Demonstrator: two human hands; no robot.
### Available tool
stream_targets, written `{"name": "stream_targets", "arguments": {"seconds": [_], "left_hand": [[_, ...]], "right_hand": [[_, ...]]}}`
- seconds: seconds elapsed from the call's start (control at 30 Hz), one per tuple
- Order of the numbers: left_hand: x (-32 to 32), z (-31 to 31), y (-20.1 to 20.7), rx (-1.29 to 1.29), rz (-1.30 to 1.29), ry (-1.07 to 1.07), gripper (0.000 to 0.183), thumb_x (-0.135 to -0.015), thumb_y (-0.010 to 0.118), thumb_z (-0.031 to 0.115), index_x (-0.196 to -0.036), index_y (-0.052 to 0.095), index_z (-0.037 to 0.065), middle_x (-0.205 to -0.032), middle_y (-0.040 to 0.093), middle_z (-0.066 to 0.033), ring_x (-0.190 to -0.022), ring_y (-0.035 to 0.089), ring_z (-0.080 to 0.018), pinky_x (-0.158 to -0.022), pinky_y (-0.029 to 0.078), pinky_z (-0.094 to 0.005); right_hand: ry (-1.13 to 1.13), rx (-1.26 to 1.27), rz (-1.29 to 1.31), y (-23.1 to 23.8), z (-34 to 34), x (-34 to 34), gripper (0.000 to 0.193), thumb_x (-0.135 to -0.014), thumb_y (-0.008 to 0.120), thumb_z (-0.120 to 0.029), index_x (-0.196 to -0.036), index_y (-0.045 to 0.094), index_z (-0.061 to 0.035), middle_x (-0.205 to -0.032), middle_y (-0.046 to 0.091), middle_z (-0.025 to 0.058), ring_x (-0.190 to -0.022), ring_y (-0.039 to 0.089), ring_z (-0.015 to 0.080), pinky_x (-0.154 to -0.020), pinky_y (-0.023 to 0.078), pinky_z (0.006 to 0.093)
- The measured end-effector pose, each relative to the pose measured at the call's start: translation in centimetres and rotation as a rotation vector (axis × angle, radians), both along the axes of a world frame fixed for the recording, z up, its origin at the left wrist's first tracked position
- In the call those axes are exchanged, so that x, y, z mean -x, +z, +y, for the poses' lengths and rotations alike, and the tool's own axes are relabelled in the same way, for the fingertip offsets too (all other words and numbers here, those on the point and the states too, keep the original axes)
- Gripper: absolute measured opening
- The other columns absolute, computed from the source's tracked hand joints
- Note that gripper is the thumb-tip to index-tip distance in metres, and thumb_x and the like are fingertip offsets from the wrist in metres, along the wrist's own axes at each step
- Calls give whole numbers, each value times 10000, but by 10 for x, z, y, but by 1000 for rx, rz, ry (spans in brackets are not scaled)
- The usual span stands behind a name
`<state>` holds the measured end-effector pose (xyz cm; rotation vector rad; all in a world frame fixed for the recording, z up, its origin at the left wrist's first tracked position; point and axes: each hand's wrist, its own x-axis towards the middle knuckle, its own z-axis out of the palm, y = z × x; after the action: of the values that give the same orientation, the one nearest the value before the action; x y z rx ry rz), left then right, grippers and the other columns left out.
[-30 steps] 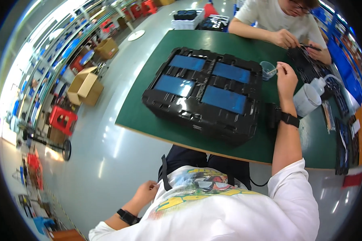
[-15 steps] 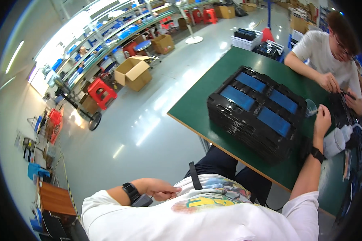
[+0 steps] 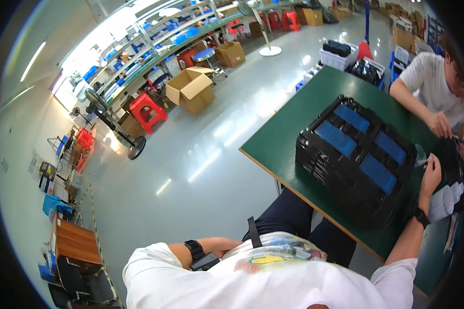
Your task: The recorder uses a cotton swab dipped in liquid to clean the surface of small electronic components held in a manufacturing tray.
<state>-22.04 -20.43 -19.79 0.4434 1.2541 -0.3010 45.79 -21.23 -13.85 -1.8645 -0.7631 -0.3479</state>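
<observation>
On the green surface (image 3: 294, 126) sit one black case (image 3: 359, 151) with four blue panels (image 3: 378, 174) and, just right, one clear cup (image 3: 420, 153). Fine work beside the cup seems in hand: the right hand (image 3: 431, 172) pinches one thin pale stick (image 3: 422, 164), calling for steadiness. The left hand (image 3: 223, 246) is at the waist; its grip I cannot tell.

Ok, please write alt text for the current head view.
A person's right hand pinches something thin beside a clear cup on a green table, near a black block with blue panels; left hand at the waist. Another person is nearby.
</observation>
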Motion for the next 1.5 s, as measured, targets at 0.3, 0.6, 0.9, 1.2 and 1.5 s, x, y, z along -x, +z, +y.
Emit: {"name": "stream_targets", "arguments": {"seconds": [0.3, 0.6, 0.9, 1.2, 1.5], "left_hand": [[104, -5, 6, -103, -37, 230, 408, -922, 650, 263, -1201, 528, -9, -1123, 628, -79, -1032, 601, -146, -925, 485, -297], [126, 52, 109, -581, 372, 155, 538, -783, 765, 144, -1213, 539, -88, -1076, 644, -144, -947, 646, -235, -847, 529, -350], [37, 111, 189, -1603, 432, 283, 244, -883, 657, 96, -1101, 602, 1, -962, 676, -71, -845, 658, -167, -746, 514, -297], [-85, 140, 133, -2349, 269, -525, 405, -805, 619, -86, -1191, 621, 38, -1201, 634, -172, -1031, 641, -331, -854, 521, -368], [-81, 129, 138, -1965, 481, -1136, 464, -866, 572, 9, -1324, 500, 2, -1343, 519, -204, -1199, 518, -363, -985, 426, -402]], "right_hand": [[22, -17, -4, 18, 2, 18, 261, -952, 572, -207, -1097, 675, -15, -887, 657, 31, -680, 572, 79, -659, 470, 225], [10, 2, -40, 25, -8, 30, 248, -953, 574, -198, -1099, 683, -30, -888, 648, 20, -688, 565, 75, -658, 462, 224], [-1, -64, 70, 28, -9, 45, 239, -954, 577, -192, -1084, 681, -21, -892, 647, 26, -687, 562, 66, -651, 462, 218], [-2, -151, 14, 34, -2, 60, 186, -921, 612, -161, -994, 693, -10, -911, 670, 72, -663, 609, 109, -609, 500, 251], [-5, -292, 25, 31, 7, 64, 95, -835, 619, -43, -889, 685, 1, -791, 638, 113, -669, 597, 183, -626, 470, 277]]}}
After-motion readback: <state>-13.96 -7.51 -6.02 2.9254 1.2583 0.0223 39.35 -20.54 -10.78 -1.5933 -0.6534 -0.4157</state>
